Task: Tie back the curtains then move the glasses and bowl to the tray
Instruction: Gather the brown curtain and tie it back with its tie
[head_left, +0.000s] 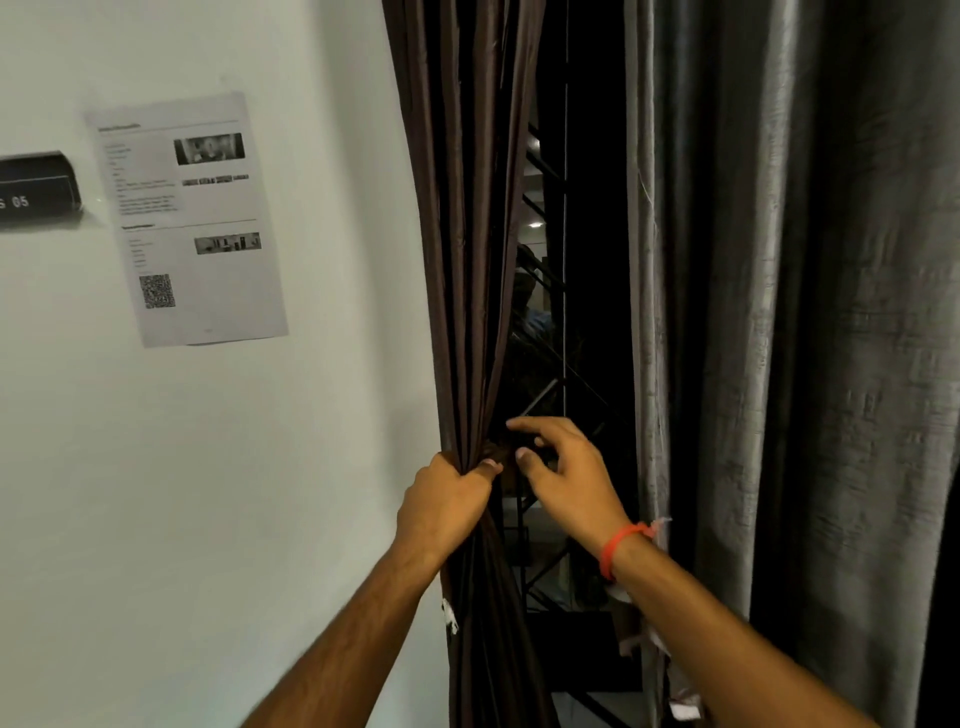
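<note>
A dark brown curtain (462, 234) hangs gathered into a narrow bunch beside the white wall. My left hand (447, 501) grips the bunch at waist height, fingers wrapped round the folds. My right hand (561, 467) is just to its right, fingers spread and lightly curled at the curtain's right edge; whether it holds a tie-back is hidden in the dark folds. A grey curtain (779, 312) hangs loose on the right. No glasses, bowl or tray are in view.
Between the two curtains a dark window (566, 312) with black metal bars shows. A printed sheet (192, 218) and a black sign (36, 192) are fixed to the white wall on the left.
</note>
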